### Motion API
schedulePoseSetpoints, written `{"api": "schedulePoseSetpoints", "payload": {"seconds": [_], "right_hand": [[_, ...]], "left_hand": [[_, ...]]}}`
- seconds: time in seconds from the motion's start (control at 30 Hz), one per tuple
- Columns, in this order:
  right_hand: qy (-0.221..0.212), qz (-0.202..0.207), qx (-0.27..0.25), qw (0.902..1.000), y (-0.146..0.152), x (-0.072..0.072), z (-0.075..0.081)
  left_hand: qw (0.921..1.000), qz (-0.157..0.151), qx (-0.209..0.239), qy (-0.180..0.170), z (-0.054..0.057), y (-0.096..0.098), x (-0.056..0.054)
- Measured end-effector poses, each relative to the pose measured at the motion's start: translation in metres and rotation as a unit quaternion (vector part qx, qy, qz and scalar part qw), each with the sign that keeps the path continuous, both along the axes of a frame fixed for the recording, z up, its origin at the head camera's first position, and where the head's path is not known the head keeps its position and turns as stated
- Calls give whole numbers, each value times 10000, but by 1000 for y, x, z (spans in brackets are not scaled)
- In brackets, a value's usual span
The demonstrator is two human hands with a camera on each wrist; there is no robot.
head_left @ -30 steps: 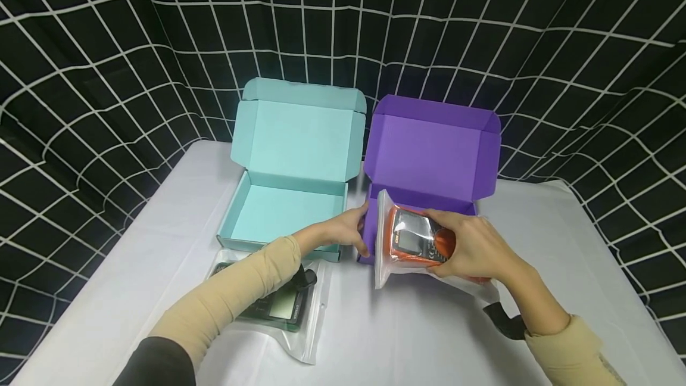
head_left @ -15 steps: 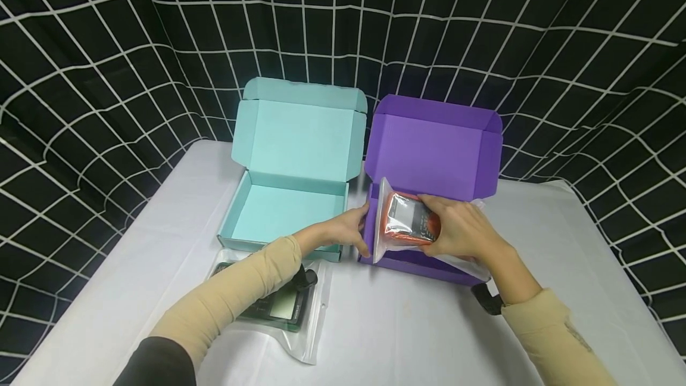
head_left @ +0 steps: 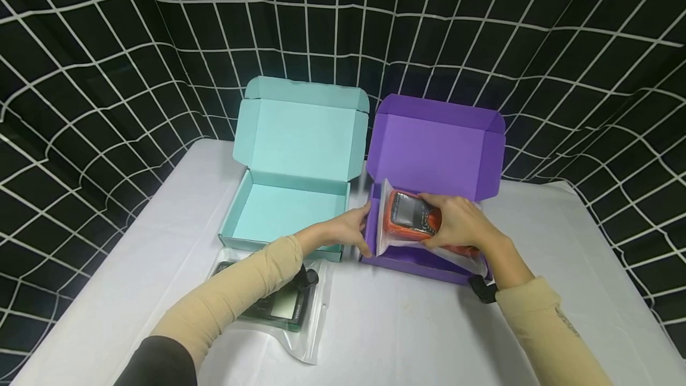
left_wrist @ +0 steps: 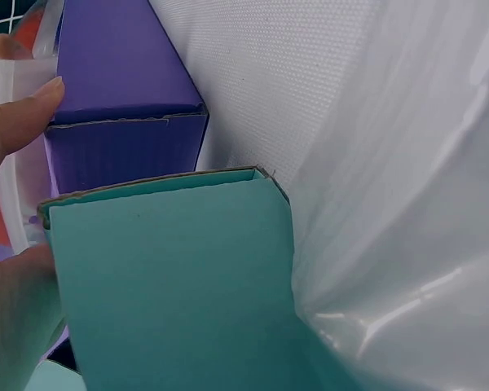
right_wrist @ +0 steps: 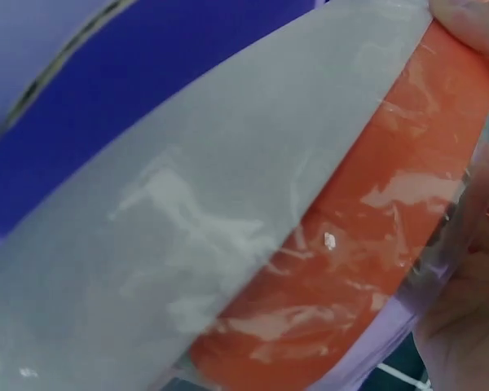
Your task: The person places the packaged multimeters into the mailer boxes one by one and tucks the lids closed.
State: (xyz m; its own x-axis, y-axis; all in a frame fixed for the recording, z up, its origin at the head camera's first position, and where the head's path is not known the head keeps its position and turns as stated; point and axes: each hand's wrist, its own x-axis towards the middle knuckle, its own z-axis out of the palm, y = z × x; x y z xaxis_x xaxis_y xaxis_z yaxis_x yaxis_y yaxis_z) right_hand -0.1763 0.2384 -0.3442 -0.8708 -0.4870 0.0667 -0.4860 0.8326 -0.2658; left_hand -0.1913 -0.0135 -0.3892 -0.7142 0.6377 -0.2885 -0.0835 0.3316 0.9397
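Observation:
In the head view, my right hand grips an orange multimeter with a grey screen, sealed in a clear plastic bag. The bagged multimeter lies tilted inside the open purple box, its left bag edge standing up by the box's left wall. Close up in the right wrist view, the orange side shows through the plastic. My left hand holds the purple box's left wall, thumb near the front corner and fingers farther back. In the left wrist view its thumb touches the purple rim.
An open teal box stands left of the purple one, its lid raised. In front of it, partly under my left forearm, lies a clear bag with a dark, green-edged device. A white cloth covers the table; a black gridded curtain hangs behind.
My right hand has moved the bagged multimeter from in front of and above the purple box back and down into it. My left hand has stayed at the box's left wall.

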Motion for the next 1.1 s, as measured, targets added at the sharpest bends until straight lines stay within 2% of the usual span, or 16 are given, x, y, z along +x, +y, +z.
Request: {"api": "schedulePoseSetpoints", "payload": {"seconds": [0.17,0.3,0.47,0.67,1.1], "right_hand": [[-227,-36,-83,9997,2,-8,-5],[-413,-67,-146,9990,3,-13,-8],[-547,-109,-139,9983,3,-18,-13],[-713,-52,-83,9974,1,-19,-21],[-919,-84,-16,9957,-2,-20,-37]], "left_hand": [[10000,-2,23,-65,0,0,0],[9999,26,-148,8,-1,0,0],[9999,17,-112,29,0,0,0],[9999,-54,117,-11,1,0,1],[10000,-13,93,16,1,0,1]]}}
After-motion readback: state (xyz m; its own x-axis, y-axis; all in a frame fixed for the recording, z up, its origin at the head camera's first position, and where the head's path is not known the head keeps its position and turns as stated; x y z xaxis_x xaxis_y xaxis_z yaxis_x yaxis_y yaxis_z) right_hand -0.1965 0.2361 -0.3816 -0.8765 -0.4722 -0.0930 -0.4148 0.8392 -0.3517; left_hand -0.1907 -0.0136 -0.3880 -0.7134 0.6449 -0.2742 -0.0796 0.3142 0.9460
